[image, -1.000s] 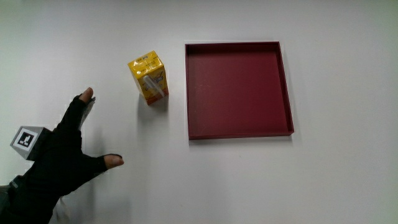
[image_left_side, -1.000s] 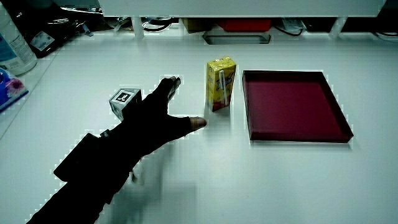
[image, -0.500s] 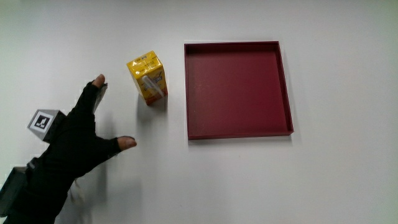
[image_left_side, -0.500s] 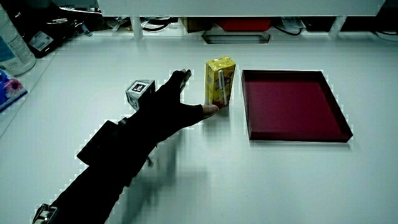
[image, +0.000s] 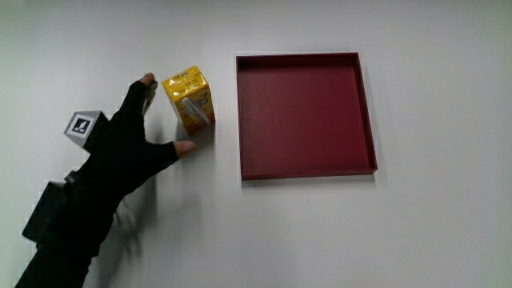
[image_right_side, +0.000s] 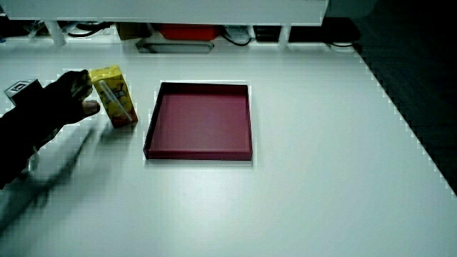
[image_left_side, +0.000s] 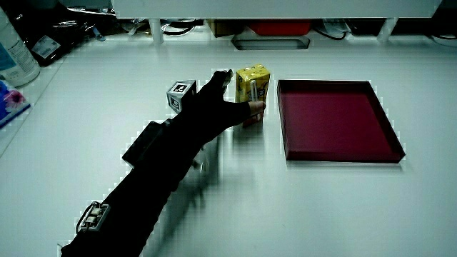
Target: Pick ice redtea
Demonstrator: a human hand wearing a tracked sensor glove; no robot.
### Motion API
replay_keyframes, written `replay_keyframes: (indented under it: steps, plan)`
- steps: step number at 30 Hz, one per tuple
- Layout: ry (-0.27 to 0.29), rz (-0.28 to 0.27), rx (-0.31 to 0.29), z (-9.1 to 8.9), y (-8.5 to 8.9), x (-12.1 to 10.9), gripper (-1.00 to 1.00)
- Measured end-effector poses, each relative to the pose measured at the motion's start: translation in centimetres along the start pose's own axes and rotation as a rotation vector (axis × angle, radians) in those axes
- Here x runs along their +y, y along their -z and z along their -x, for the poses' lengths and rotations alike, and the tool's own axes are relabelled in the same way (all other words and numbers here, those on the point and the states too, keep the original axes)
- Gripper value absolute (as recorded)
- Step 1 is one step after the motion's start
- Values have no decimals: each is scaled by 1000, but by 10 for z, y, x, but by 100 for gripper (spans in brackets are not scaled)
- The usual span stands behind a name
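While the black-gloved hand [image: 128,152] spreads open fingers [image: 146,82] around the upright yellow drink carton [image: 190,100], bare white surface [image: 280,232] surrounds the adjacent shallow dark-red square tray [image: 306,114]. Carton print: illegible.

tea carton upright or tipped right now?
Upright: the yellow carton stands on its base beside the red tray, with the hand spread around it, not yet lifting.

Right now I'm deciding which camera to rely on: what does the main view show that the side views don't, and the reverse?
Only the main view: the yellow carton seen top-down, with the gap between it and the red tray seen from straight above. Only the side views: the carton standing upright, the low partition, and a bottle at the table's edge. Both: the open hand beside the carton, and the tray.
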Motion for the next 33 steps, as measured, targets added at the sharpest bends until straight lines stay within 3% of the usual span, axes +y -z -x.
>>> replay_keyframes:
  steps: [5,10,20,33]
  plan:
    - [17,2,-22,-2,8,14,0]
    - [21,-6,-80,-5,13,23,0]
    - [34,-34,-79,-4,14,25,0]
    - [100,-169,-59,-3,4,18,54]
